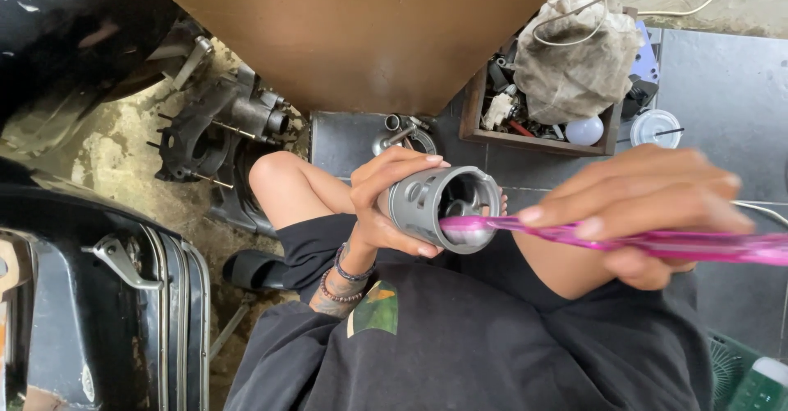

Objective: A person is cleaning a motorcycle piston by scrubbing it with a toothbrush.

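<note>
Right hand nearest lens, blurred, right of centre; fingers closed around pink translucent handle, brush-like tool. Tool head at open mouth of grey metal piston, frame centre. Left hand wraps piston skirt, firm full grip, mouth tilted toward camera. Judgement: keep piston steady, short strokes, work around inner wall. Wooden parts box upper right; engine casing upper left.
</note>
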